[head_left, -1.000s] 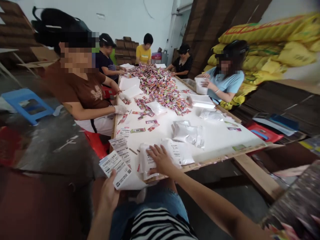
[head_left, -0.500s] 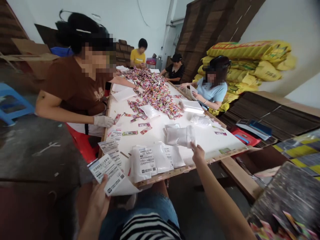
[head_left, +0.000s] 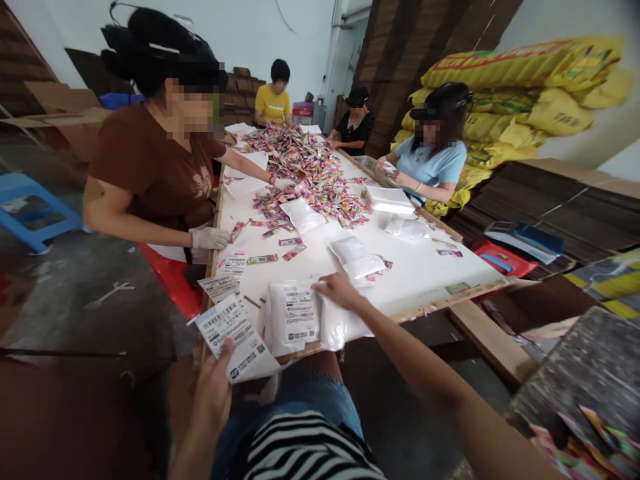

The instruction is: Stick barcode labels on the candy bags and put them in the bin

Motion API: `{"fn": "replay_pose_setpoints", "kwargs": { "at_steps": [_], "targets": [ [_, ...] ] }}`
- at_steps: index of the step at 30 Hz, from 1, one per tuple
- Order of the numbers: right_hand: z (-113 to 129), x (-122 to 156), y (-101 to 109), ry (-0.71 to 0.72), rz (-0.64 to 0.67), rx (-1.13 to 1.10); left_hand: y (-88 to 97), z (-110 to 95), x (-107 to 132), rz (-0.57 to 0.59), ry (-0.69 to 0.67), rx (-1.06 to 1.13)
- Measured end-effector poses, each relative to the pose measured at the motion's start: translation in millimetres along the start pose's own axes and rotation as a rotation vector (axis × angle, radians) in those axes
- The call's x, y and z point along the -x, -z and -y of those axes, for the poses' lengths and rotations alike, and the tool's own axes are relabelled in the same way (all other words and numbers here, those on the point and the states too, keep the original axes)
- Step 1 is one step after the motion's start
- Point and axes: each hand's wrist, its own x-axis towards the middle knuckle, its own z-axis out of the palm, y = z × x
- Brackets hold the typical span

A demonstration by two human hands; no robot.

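Observation:
My left hand (head_left: 213,390) is closed on a sheet of barcode labels (head_left: 235,337), held just off the near left corner of the white table (head_left: 430,267). My right hand (head_left: 337,289) grips the top of a white pouch (head_left: 343,320) at the table's near edge. Next to it lies a white pouch bearing a barcode label (head_left: 293,317). Two more white pouches (head_left: 356,257) sit a little farther in.
A heap of colourful sachets (head_left: 307,170) covers the far half of the table. Several people sit around it; a gloved hand (head_left: 210,237) rests at the left edge. Label sheets (head_left: 220,287) lie near the left corner. Yellow sacks (head_left: 525,100) are stacked at right, a blue stool (head_left: 30,210) at left.
My right hand went from a near pouch out to the pile farther in, then came back to the near edge holding a white pouch. The left hand kept the label sheet.

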Motion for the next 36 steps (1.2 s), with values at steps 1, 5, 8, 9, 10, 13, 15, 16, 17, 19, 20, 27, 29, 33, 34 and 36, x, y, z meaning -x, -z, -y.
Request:
{"fn": "replay_pose_setpoints", "kwargs": {
  "at_steps": [1,5,8,9,10,13,15,16,17,19,20,27,29,33,34,36],
  "targets": [
    [0,2,-15,0.018,0.040,0.053,-1.6,2,2,0.023,0.001,-0.019],
    [14,13,-19,0.129,-0.158,0.159,-4.9,10,9,0.163,-0.017,-0.088],
    [49,41,-4,0.189,-0.284,-0.034,-10.9,15,14,0.256,0.024,-0.121],
    [64,54,-4,0.213,-0.226,-0.125,-13.5,16,15,0.285,0.026,-0.154],
    [78,67,-6,0.239,-0.129,-0.206,-15.8,16,17,0.304,0.014,-0.199],
    [110,98,-23,0.299,0.074,-0.313,-18.3,18,21,0.322,-0.059,-0.299],
    [117,109,-33,0.265,0.026,-0.323,-15.9,16,24,0.336,-0.021,-0.239],
    [117,111,-35,0.242,-0.002,-0.330,-14.3,14,24,0.353,0.047,-0.150],
    [117,113,-37,0.225,-0.011,-0.340,-12.9,11,25,0.367,0.133,-0.034],
    [116,114,-38,0.226,0.023,-0.361,-11.9,4,24,0.355,0.289,0.200],
    [116,114,-39,0.242,0.050,-0.367,-12.8,0,23,0.336,0.337,0.273],
    [128,115,-55,0.359,0.145,-0.264,-28.1,-1,24,0.263,0.447,0.187],
    [133,116,-47,0.352,0.121,-0.238,-29.0,4,23,0.267,0.474,0.224],
    [134,113,11,0.297,0.013,-0.469,-21.7,11,5,0.167,0.381,0.275],
    [128,109,30,0.259,-0.102,-0.562,-18.4,11,-3,0.105,0.307,0.287],
    [106,97,62,0.147,-0.409,-0.671,-11.3,12,-15,-0.031,0.189,0.291]
  ]
}}
